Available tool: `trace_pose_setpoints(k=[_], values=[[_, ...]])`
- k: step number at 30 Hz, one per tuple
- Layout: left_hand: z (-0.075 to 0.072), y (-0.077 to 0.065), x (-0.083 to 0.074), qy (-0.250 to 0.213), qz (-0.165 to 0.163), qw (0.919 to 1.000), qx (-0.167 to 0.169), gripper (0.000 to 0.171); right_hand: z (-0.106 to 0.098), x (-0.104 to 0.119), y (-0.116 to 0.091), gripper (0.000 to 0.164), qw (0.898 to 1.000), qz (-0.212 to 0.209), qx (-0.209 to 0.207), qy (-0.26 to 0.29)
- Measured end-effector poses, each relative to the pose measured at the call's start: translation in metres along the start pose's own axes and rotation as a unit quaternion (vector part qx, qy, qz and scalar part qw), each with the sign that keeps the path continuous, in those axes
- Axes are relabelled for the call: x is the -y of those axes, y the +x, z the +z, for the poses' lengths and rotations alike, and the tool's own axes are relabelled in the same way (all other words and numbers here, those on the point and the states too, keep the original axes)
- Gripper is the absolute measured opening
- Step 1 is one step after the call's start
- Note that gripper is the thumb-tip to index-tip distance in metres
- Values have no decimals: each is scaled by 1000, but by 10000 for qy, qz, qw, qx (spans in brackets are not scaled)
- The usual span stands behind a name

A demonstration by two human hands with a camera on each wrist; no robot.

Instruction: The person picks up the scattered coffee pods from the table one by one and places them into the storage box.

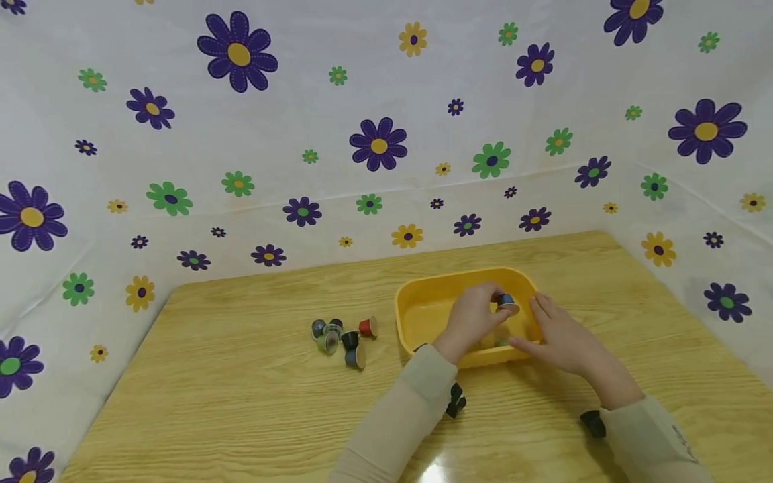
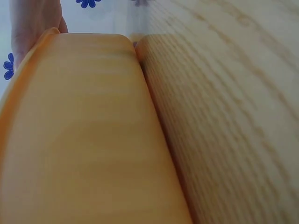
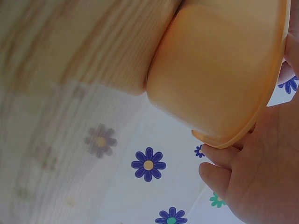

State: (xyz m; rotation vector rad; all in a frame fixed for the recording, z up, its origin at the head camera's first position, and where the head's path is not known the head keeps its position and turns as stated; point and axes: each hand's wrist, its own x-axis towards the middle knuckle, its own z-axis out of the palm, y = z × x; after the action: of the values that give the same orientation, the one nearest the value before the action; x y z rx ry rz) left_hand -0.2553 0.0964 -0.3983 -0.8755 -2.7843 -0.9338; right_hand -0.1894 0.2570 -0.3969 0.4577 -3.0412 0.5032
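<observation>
My left hand (image 1: 474, 315) pinches a blue coffee capsule (image 1: 506, 303) above the right part of a yellow plastic tub (image 1: 425, 315). At the tub's right end, my right hand (image 1: 561, 335) holds the rim, with its thumb over the inside and its other fingers along the outer edge. Below that thumb a green capsule (image 1: 502, 342) shows in part inside the tub. The left wrist view has the tub's outer wall (image 2: 103, 121), with part of the left hand (image 2: 35, 23) past the rim. In the right wrist view, fingertips (image 3: 219, 156) touch the rim.
Left of the tub, several loose capsules lie in a cluster on the wooden table (image 1: 241, 382), among them a red one (image 1: 368, 327), a black one (image 1: 349, 339) and a blue one (image 1: 355, 357). A white flowered cloth (image 1: 338, 107) hangs behind and along the sides.
</observation>
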Motion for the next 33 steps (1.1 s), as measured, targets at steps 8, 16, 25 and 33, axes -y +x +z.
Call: trace_pose_setpoints(k=[8, 16, 25, 33], values=[[-2, -1, -1, -38, -10, 10000, 61, 31, -1, 1, 1, 90, 10000, -8, 7, -27], [-3, -1, -3, 97, -11, 9998, 166, 34, 0, 0, 0, 90, 10000, -6, -25, -28], [-4, -2, -3, -56, -29, 9998, 170, 33, 0, 1, 0, 89, 10000, 6, -68, -42], [-6, -7, -3, -230, 89, 9996, 99, 33, -2, 2, 0, 90, 10000, 23, -68, 3]])
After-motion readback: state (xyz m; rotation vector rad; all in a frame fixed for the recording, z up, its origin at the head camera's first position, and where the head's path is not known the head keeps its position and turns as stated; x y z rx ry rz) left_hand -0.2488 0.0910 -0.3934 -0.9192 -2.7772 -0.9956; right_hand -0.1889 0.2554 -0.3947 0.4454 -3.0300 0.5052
